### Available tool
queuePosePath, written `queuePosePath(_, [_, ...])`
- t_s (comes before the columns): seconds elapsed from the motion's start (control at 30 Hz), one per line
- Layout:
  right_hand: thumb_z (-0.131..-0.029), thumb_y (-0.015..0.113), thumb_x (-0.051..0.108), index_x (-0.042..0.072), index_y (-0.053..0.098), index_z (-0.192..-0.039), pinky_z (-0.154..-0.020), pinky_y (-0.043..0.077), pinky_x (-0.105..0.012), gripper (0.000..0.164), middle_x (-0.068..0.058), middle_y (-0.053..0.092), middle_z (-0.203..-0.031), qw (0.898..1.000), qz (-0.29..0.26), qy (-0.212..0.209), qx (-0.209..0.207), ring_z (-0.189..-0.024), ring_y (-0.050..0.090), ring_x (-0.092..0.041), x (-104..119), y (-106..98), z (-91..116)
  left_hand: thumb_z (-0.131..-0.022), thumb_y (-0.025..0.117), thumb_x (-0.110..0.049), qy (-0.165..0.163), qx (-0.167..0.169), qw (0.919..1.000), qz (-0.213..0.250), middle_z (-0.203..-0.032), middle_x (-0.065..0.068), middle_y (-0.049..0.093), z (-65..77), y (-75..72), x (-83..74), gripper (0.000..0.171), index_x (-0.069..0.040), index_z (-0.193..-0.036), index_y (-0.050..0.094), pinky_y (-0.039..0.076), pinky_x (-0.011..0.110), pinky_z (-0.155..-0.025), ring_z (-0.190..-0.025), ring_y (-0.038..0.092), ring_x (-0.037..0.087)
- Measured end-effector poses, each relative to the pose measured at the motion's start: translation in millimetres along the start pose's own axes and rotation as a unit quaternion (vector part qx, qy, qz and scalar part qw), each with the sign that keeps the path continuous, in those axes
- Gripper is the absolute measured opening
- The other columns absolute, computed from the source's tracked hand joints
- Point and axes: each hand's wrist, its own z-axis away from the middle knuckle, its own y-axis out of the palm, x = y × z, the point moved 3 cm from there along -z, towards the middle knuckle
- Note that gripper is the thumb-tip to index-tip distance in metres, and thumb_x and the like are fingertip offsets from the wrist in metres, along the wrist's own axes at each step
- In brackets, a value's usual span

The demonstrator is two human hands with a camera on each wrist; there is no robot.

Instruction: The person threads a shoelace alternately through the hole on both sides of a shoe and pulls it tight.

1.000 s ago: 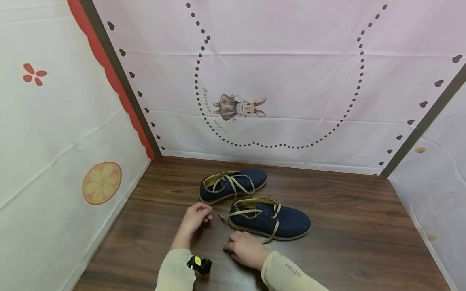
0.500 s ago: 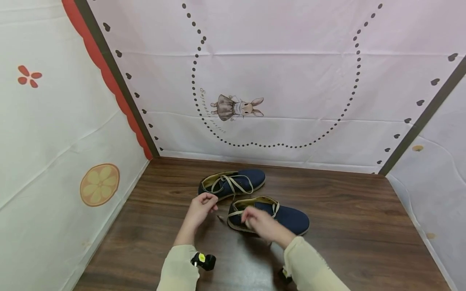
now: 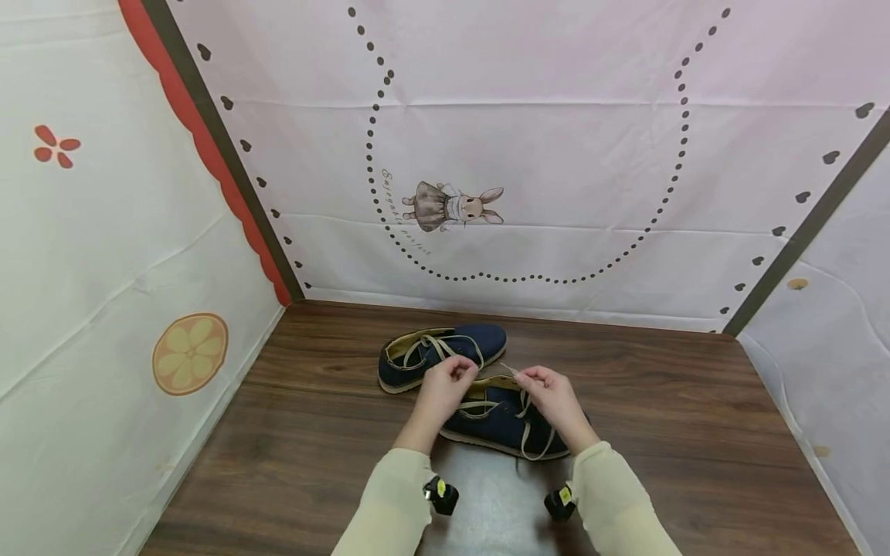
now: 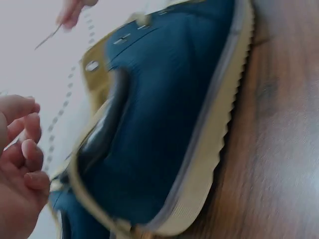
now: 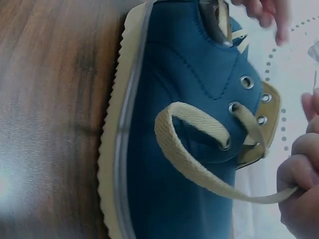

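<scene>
Left hand (image 3: 440, 388) and right hand (image 3: 554, 396) have been brought above the nearer navy shoe (image 3: 487, 426) on the bench (image 3: 313, 432); its beige shoelace (image 5: 179, 154) is pinched by the right fingers, the left being loosely bent, apart, so control of the lace seems gained.

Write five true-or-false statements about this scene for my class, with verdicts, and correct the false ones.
1. The right hand holds a shoelace. True.
2. Both shoes are red. False: the near shoe and the far shoe are dark blue.
3. Both shoes stand sole down on the wooden surface. True.
4. The left hand lies flat on the wood. False: the left hand is raised off it, fingers bent.
5. A rabbit is printed on the back cloth. True.
</scene>
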Motion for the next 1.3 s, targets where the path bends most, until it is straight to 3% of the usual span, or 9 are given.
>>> queuePosePath(0.17, [-0.091, 0.060, 0.012, -0.008, 0.063, -0.101, -0.045, 0.036, -0.022, 0.023, 0.001, 0.047, -0.054, 0.999, -0.034, 0.006, -0.028, -0.044, 0.039, -0.009, -6.2, 0.6, -1.4, -0.090, 0.063, -0.021, 0.059, 0.033, 0.9886, -0.134, -0.101, 0.000, 0.062, -3.3, 26.6, -10.6, 0.018, -0.016, -0.105, 0.069, 0.039, 0.039, -0.083, -0.095, 0.052, 0.019])
queuePosePath(0.3, [-0.085, 0.069, 0.018, -0.004, 0.069, -0.093, -0.058, 0.043, -0.024, 0.024, 0.000, 0.061, -0.069, 0.997, -0.002, -0.016, -0.080, -0.060, 0.051, -0.011, -8.0, -3.0, -1.3, -0.091, 0.061, -0.026, 0.054, 0.077, 0.9800, -0.175, -0.112, -0.001, 0.061, -3.4, 40.1, -11.5, 0.024, -0.021, -0.113, 0.067, 0.035, 0.041, -0.088, -0.105, 0.049, 0.020])
queuePosePath(0.47, [-0.084, 0.070, 0.025, -0.001, 0.069, -0.090, -0.060, 0.038, -0.025, 0.027, 0.004, 0.056, -0.066, 0.995, 0.009, -0.014, -0.103, -0.062, 0.046, -0.012, -7.9, -7.2, -0.8, -0.091, 0.060, -0.027, 0.039, 0.079, 0.9838, -0.156, -0.106, -0.002, 0.064, -4.7, 43.2, -10.0, 0.021, -0.020, -0.108, 0.069, 0.037, 0.040, -0.088, -0.101, 0.051, 0.018])
queuePosePath(0.63, [-0.091, 0.060, 0.017, -0.006, 0.063, -0.102, -0.049, 0.034, -0.023, 0.025, 0.004, 0.046, -0.055, 0.997, -0.046, 0.006, -0.067, -0.047, 0.036, -0.009, -5.8, -5.1, -0.2, -0.091, 0.060, -0.028, 0.026, 0.076, 0.9877, -0.135, -0.105, -0.002, 0.065, -6.4, 42.8, -7.6, 0.021, -0.019, -0.106, 0.070, 0.037, 0.040, -0.090, -0.101, 0.052, 0.019])
queuePosePath(0.7, [-0.091, 0.061, 0.015, -0.005, 0.063, -0.102, -0.048, 0.037, -0.023, 0.023, 0.002, 0.047, -0.054, 0.997, -0.045, 0.005, -0.057, -0.046, 0.039, -0.010, -5.9, -3.6, 0.3, -0.091, 0.059, -0.029, 0.016, 0.079, 0.9882, -0.130, -0.105, -0.002, 0.065, -7.0, 42.8, -6.2, 0.021, -0.019, -0.106, 0.070, 0.036, 0.040, -0.090, -0.102, 0.053, 0.019])
queuePosePath(0.93, [-0.084, 0.070, 0.018, -0.004, 0.068, -0.084, -0.054, 0.046, -0.025, 0.021, -0.001, 0.051, -0.057, 0.996, 0.008, -0.015, -0.087, -0.054, 0.050, -0.012, -14.7, -2.6, 2.7, -0.093, 0.056, -0.032, -0.006, 0.103, 0.9847, -0.141, -0.108, -0.003, 0.064, -9.0, 45.4, -3.3, 0.024, -0.020, -0.108, 0.069, 0.037, 0.040, -0.090, -0.102, 0.052, 0.019])
queuePosePath(1.1, [-0.087, 0.066, 0.013, -0.006, 0.067, -0.090, -0.050, 0.040, -0.022, 0.020, -0.001, 0.050, -0.058, 0.993, 0.005, -0.039, -0.116, -0.051, 0.045, -0.010, -14.9, -6.8, 0.6, -0.092, 0.057, -0.031, 0.001, 0.106, 0.9860, -0.129, -0.108, -0.004, 0.064, -9.5, 44.7, -2.8, 0.021, -0.021, -0.106, 0.069, 0.036, 0.040, -0.090, -0.101, 0.052, 0.018])
queuePosePath(1.2, [-0.086, 0.067, 0.012, -0.003, 0.070, -0.094, -0.049, 0.035, -0.021, 0.017, -0.002, 0.056, -0.063, 0.987, 0.051, -0.066, -0.137, -0.052, 0.042, -0.009, -9.5, -13.2, -4.8, -0.091, 0.060, -0.028, 0.008, 0.105, 0.9880, -0.113, -0.104, -0.005, 0.064, -9.1, 43.9, -1.6, 0.018, -0.022, -0.105, 0.070, 0.035, 0.039, -0.089, -0.097, 0.052, 0.017])
queuePosePath(1.3, [-0.086, 0.067, 0.012, 0.001, 0.071, -0.097, -0.052, 0.034, -0.021, 0.016, -0.006, 0.063, -0.074, 0.981, 0.112, -0.090, -0.128, -0.057, 0.043, -0.010, -1.9, -18.3, -11.0, -0.089, 0.063, -0.025, 0.013, 0.102, 0.9906, -0.090, -0.099, -0.008, 0.064, -8.4, 42.9, -0.3, 0.016, -0.022, -0.104, 0.069, 0.034, 0.039, -0.086, -0.093, 0.051, 0.015])
